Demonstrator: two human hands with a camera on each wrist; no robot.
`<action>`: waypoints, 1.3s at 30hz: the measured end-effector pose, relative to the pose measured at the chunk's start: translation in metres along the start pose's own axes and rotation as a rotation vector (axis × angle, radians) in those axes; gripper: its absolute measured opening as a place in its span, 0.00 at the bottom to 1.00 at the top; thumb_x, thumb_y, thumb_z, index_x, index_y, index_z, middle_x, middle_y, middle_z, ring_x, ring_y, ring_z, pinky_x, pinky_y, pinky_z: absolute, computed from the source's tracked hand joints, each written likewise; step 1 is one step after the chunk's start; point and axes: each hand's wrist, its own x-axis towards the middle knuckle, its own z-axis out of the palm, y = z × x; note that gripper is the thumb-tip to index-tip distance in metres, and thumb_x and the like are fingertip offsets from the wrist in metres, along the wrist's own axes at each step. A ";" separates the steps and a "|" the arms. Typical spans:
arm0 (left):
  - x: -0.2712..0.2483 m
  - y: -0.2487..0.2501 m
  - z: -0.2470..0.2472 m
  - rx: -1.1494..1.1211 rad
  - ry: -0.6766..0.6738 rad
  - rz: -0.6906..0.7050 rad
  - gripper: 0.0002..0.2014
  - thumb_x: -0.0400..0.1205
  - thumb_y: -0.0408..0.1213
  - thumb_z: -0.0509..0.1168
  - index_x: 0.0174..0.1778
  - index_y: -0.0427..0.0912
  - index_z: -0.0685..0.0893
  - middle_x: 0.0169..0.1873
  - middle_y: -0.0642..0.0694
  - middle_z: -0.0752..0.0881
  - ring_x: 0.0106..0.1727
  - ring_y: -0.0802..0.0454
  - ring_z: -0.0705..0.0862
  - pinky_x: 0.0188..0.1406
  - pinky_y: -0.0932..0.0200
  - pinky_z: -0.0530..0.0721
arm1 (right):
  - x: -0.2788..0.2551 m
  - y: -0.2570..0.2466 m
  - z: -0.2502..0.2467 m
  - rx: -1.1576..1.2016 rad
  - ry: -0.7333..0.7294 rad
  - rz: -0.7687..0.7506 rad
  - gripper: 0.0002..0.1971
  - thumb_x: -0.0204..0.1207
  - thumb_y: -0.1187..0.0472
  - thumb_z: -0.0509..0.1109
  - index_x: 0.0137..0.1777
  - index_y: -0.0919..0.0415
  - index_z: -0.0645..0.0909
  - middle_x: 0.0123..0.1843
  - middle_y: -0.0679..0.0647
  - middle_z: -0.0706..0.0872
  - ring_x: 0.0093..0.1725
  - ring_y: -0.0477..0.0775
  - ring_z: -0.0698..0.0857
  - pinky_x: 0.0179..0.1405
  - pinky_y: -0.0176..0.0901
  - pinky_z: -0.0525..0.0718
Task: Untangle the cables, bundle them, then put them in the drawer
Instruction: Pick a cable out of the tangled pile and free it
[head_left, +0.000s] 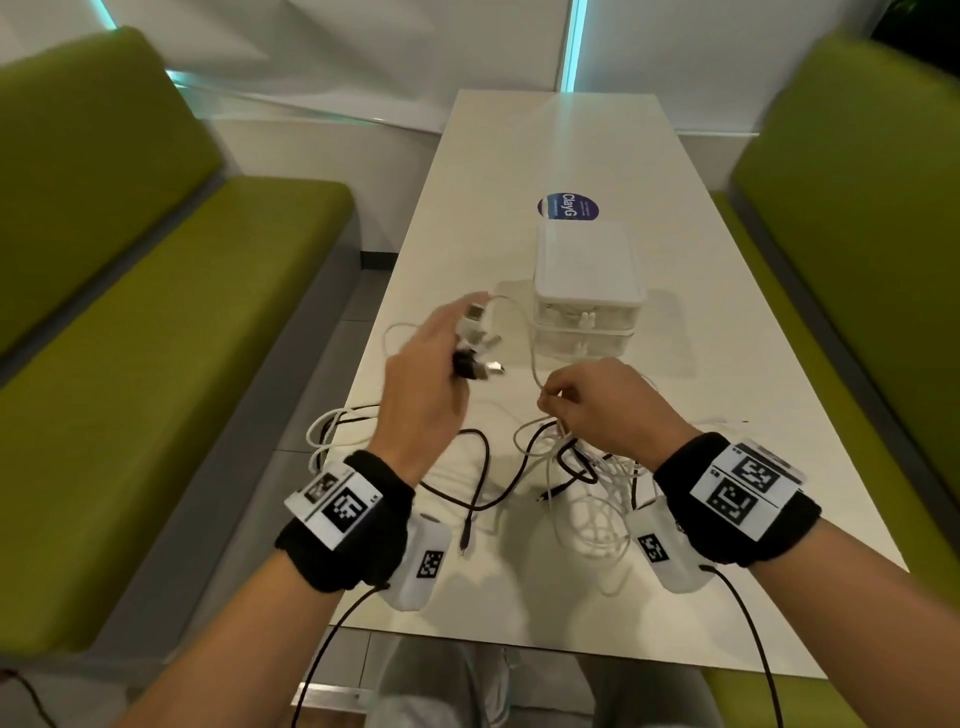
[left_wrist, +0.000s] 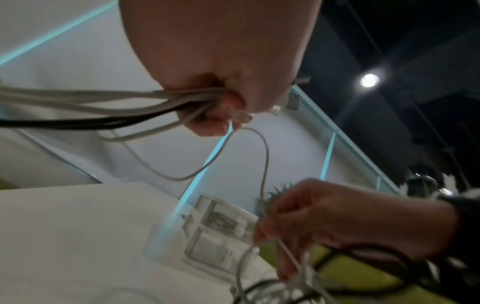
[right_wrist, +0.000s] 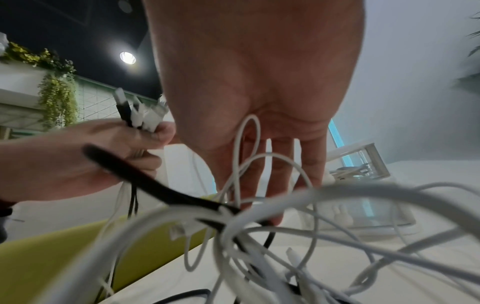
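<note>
My left hand (head_left: 457, 358) is raised over the white table (head_left: 753, 415) and grips the plug ends (head_left: 475, 343) of several white and black cables; in the left wrist view the cables (left_wrist: 130, 107) trail out of the left hand (left_wrist: 223, 115). My right hand (head_left: 550, 405) pinches one thin white cable (head_left: 532, 343) that arcs up to the left hand. Below it lies the tangle of white and black cables (head_left: 582, 483). A white two-drawer unit (head_left: 587, 270) stands behind, both drawers closed. The right wrist view shows a white loop (right_wrist: 246, 144) against the right hand's fingers (right_wrist: 311, 164).
Green benches (head_left: 156, 312) (head_left: 857, 208) flank the table. A round blue sticker (head_left: 568, 206) lies beyond the drawer unit. Loose loops of cable (head_left: 332, 431) reach the table's left edge. Black sensor leads (head_left: 332, 639) hang from both wrists.
</note>
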 end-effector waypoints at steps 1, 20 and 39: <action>-0.004 0.002 0.005 -0.010 -0.078 0.029 0.37 0.75 0.13 0.58 0.77 0.50 0.73 0.58 0.56 0.83 0.44 0.69 0.80 0.50 0.66 0.84 | 0.000 -0.003 0.001 -0.011 0.005 -0.013 0.09 0.81 0.54 0.68 0.51 0.53 0.89 0.37 0.45 0.85 0.42 0.50 0.84 0.34 0.39 0.72; -0.003 0.016 0.023 0.284 -0.136 -0.083 0.08 0.78 0.25 0.59 0.41 0.42 0.80 0.39 0.48 0.87 0.43 0.38 0.84 0.43 0.47 0.81 | 0.001 -0.013 0.006 0.054 -0.091 -0.028 0.10 0.75 0.56 0.71 0.31 0.48 0.80 0.33 0.47 0.86 0.36 0.52 0.85 0.32 0.43 0.79; 0.020 -0.012 -0.023 0.363 -0.038 -0.326 0.09 0.85 0.27 0.56 0.40 0.36 0.78 0.30 0.47 0.77 0.37 0.40 0.78 0.33 0.55 0.69 | -0.005 0.012 0.006 0.262 0.099 -0.006 0.12 0.79 0.52 0.70 0.36 0.53 0.87 0.32 0.42 0.89 0.37 0.42 0.87 0.45 0.44 0.83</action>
